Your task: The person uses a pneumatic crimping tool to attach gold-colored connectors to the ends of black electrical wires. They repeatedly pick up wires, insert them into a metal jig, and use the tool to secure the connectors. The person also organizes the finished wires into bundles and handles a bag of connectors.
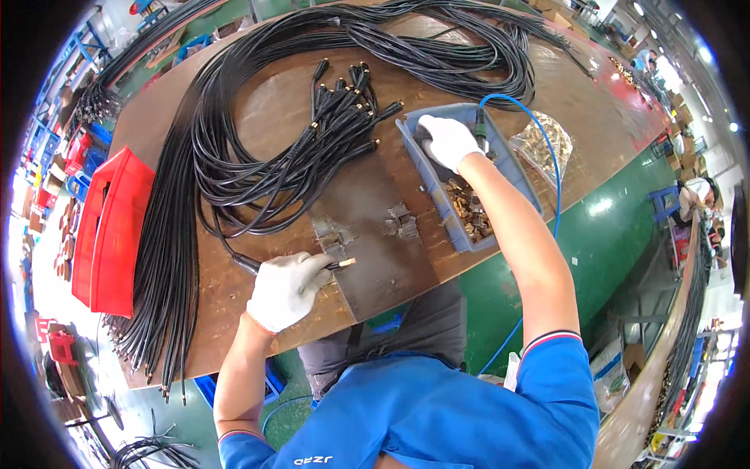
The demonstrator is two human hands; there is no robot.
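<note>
My left hand (287,289), in a white glove, is closed around a black cable (247,263) near the table's front edge. The cable's bare, brass-coloured end (348,263) sticks out past my thumb and fingers, pointing right. My gloved right hand (451,142) is over the far part of a blue-grey bin (442,205), its fingers curled down around something dark that I cannot make out. Just right of it, a dark air tool (480,125) with a blue hose (553,148) rests at the bin. Small brass-coloured metal parts (471,211) lie in the bin's near part.
A large bundle of black cables (215,102) loops over the brown table (266,141), many ends gathered at the middle. A red bin (117,234) stands at the left edge. Right of the blue-grey bin lies a clear bag of metal parts (543,144). A dark plate (383,266) covers the table's front.
</note>
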